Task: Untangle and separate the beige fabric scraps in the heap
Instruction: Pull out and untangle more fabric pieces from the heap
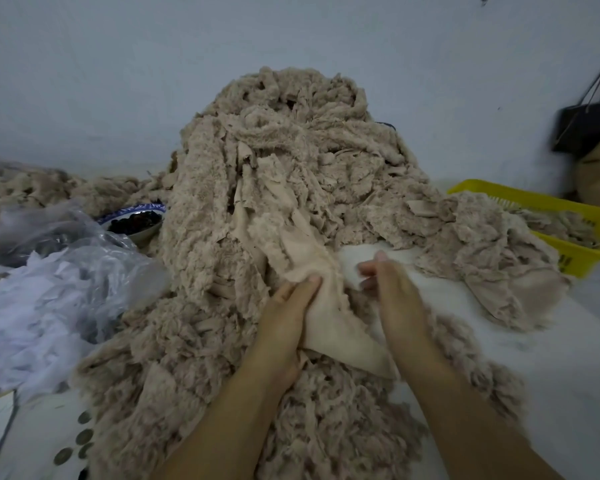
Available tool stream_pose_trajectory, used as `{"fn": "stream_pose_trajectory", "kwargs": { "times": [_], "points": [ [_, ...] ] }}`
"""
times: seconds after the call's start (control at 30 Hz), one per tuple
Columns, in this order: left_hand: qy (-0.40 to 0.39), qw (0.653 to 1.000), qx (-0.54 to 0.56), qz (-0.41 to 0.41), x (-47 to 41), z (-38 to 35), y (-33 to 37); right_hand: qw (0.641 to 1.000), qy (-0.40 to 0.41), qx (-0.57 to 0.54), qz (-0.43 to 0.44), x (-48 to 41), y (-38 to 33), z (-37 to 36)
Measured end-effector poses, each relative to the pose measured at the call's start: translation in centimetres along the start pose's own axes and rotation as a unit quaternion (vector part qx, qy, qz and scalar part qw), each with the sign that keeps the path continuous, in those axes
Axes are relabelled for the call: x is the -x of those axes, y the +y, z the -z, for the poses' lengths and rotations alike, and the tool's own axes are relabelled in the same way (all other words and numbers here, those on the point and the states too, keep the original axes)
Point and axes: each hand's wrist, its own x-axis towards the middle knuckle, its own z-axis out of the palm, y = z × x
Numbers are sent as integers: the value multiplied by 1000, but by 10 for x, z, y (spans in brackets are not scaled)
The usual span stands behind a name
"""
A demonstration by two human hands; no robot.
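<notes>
A tall heap of beige fuzzy fabric scraps (284,161) rises against the wall and spills toward me. A smooth beige scrap (329,327) runs from the heap down between my hands. My left hand (284,317) grips its left edge, thumb on top. My right hand (392,292) hovers just right of the scrap above a white patch of surface, its fingers loosely curled and blurred; whether they touch the fabric is unclear.
A yellow plastic basket (568,216) with scraps sits at right. A blue-rimmed bowl (136,220) of dark items, clear plastic bags (66,244) and white cloth (21,323) lie at left. A black bag (586,123) hangs on the wall. Coins (84,434) lie near left.
</notes>
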Motion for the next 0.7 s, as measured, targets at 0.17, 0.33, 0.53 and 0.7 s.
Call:
{"fn": "stream_pose_trajectory", "kwargs": {
  "times": [0.17,0.33,0.53,0.7],
  "points": [
    [-70,983,-170,25,1,-3,-9,987,-158,-30,-12,10,6,-16],
    [13,983,-181,23,-8,-7,-1,983,-111,114,86,7,3,-15],
    [41,989,-26,137,-31,-16,20,954,-192,170,158,15,4,-16],
    [106,989,52,88,-39,-15,16,974,-226,28,-6,14,5,-16]
  ]
}}
